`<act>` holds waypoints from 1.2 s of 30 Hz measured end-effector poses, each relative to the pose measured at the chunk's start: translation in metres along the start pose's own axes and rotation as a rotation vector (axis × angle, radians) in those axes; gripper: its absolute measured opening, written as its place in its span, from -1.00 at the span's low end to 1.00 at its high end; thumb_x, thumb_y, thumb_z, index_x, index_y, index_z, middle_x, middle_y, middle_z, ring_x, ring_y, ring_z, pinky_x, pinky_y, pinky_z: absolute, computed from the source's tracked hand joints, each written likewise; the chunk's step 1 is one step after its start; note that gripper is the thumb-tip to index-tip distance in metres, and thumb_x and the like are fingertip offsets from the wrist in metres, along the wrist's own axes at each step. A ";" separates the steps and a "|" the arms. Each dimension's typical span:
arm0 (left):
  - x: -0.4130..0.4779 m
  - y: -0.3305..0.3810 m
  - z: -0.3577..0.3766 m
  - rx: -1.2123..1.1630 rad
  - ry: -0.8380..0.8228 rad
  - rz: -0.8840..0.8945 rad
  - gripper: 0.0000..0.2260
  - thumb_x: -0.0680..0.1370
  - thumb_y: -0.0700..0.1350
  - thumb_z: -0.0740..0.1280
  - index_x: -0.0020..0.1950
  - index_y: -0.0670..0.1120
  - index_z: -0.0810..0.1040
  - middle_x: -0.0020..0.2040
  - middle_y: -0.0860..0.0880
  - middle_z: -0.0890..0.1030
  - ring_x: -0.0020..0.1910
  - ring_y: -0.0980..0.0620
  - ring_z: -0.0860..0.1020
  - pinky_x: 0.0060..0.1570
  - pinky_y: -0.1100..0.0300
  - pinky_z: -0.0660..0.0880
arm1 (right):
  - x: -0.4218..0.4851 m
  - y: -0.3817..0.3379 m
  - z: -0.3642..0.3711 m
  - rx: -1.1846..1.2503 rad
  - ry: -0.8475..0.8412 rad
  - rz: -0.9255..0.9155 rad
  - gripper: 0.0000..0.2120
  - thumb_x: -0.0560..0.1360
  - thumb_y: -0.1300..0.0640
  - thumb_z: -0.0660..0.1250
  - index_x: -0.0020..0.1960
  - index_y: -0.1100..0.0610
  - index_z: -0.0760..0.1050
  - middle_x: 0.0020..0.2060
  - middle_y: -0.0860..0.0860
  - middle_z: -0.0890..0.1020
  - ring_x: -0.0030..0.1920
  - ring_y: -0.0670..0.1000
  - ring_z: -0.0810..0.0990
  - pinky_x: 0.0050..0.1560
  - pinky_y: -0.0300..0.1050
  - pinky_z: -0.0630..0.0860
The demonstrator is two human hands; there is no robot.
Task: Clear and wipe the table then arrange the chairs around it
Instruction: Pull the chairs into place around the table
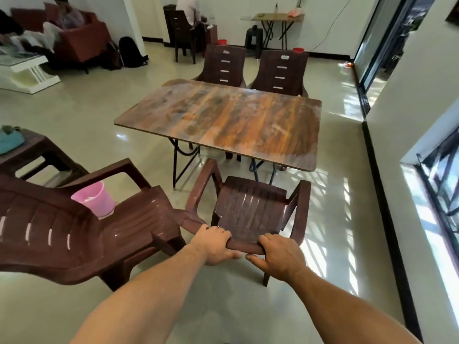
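Note:
A brown wood-pattern folding table (223,117) stands mid-room with nothing on its top. A brown plastic armchair (250,204) faces the table's near edge. My left hand (213,244) and my right hand (278,254) both grip the top of its backrest. Another brown armchair (74,227) stands to the left, its arm touching the held chair. Two more brown chairs (223,67) (280,72) sit at the table's far side.
A pink bucket (95,198) stands on the floor behind the left armchair. A brown stool (37,150) with a teal cloth is at far left. A wall with windows runs along the right. People sit at the far back, by a sofa and a small table.

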State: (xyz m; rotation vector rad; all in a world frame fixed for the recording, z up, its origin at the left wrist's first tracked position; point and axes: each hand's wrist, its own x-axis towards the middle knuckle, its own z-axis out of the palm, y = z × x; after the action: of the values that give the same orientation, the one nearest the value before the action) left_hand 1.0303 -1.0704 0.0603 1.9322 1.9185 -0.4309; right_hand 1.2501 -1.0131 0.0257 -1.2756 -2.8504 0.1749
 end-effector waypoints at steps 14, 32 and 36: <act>-0.008 -0.005 -0.001 0.064 0.046 0.052 -0.70 0.55 -0.28 0.29 0.28 -0.10 0.52 0.23 -0.14 0.60 0.21 -0.20 0.58 0.25 -0.05 0.47 | 0.002 -0.012 -0.005 0.058 -0.096 -0.029 -0.59 0.53 -0.22 0.11 0.28 -0.14 0.51 0.11 -0.20 0.61 0.15 -0.08 0.50 0.07 -0.07 0.51; -0.028 -0.064 0.023 -0.038 0.159 0.109 -0.54 0.51 -0.32 0.17 0.30 0.08 0.55 0.21 0.02 0.60 0.31 -0.04 0.47 0.52 -0.07 0.07 | 0.002 -0.078 0.006 0.072 -0.074 0.095 -0.61 0.56 -0.21 0.12 0.26 -0.10 0.53 0.03 -0.10 0.65 0.03 -0.01 0.60 0.04 -0.04 0.55; -0.016 -0.072 0.004 -0.059 0.124 0.079 -0.52 0.54 -0.34 0.17 0.32 0.08 0.57 0.23 0.03 0.59 0.36 -0.03 0.42 0.57 -0.14 -0.06 | 0.024 -0.073 0.000 0.048 -0.098 0.099 -0.61 0.55 -0.20 0.09 0.22 -0.07 0.51 -0.02 -0.08 0.65 -0.02 0.03 0.61 -0.01 -0.02 0.57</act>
State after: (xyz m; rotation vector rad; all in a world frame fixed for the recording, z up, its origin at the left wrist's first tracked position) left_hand 0.9579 -1.0873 0.0606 2.0316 1.8992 -0.2344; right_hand 1.1796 -1.0436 0.0324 -1.4389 -2.8444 0.3141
